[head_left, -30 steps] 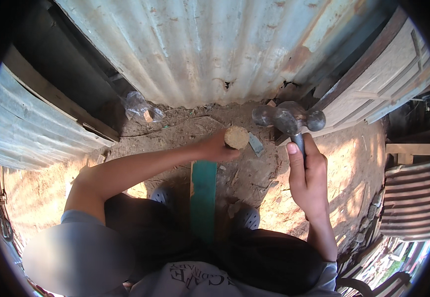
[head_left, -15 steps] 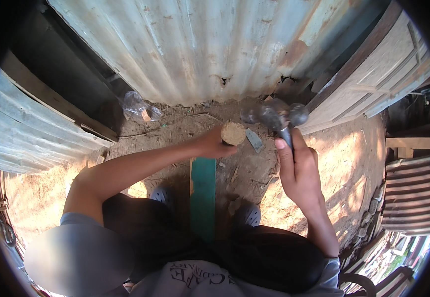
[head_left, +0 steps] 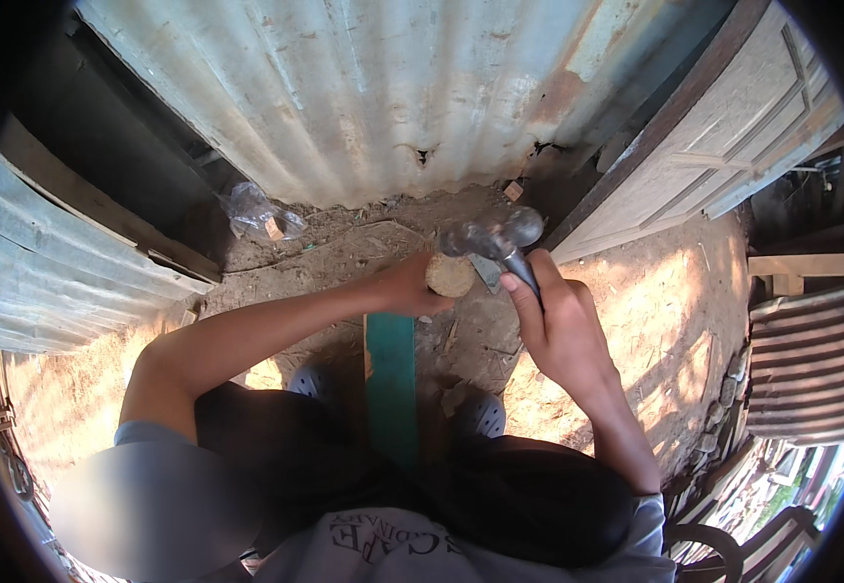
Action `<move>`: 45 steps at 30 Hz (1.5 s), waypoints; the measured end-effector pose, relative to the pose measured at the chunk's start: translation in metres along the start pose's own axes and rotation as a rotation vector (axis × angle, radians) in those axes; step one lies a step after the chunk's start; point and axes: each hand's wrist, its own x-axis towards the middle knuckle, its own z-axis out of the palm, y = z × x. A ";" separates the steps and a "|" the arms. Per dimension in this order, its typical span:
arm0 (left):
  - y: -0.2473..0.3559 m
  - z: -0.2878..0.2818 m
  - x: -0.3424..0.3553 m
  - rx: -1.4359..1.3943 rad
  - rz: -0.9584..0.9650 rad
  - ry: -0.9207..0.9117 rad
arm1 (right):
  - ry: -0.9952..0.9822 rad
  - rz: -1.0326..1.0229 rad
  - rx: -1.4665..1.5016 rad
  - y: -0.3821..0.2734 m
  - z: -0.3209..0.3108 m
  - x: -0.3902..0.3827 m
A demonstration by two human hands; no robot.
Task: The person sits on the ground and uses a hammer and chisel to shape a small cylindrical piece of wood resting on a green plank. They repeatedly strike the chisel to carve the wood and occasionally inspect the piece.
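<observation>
Looks like a hammering step: left hand (head_left: 406, 286) wrapped round rod (head_left: 451, 277), round end up, at its three o'clock. Right hand (head_left: 566, 325) clenched on hammer (head_left: 493, 234) handle, head at its ten o'clock, overlapping rod's end; contact unclear. Next move calls for steady rod, clear fingers. Board (head_left: 391, 384) at left hand's six o'clock.

"How was the bare left arm (head_left: 257, 325) held?"
"It bent at the elbow (head_left: 155, 364) and reached inward, the bare left hand (head_left: 404, 285) closed in a grip."
"And the bare right hand (head_left: 566, 332)?"
"Its fingers (head_left: 550, 276) were curled, its thumb (head_left: 527, 311) stretched forward; the bare right forearm (head_left: 626, 437) slanted up and leftward."
</observation>
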 end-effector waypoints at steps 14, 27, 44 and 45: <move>-0.023 -0.005 0.014 -0.008 0.030 -0.048 | -0.079 0.002 -0.085 -0.002 0.009 0.001; -0.005 -0.032 0.007 0.003 -0.012 -0.096 | 0.098 0.047 0.153 -0.018 -0.014 0.000; -0.004 -0.036 0.000 -0.042 0.003 -0.107 | 0.081 0.027 0.147 -0.014 -0.013 -0.002; -0.003 -0.036 0.000 -0.031 -0.010 -0.106 | 0.083 0.023 0.149 -0.015 -0.013 -0.002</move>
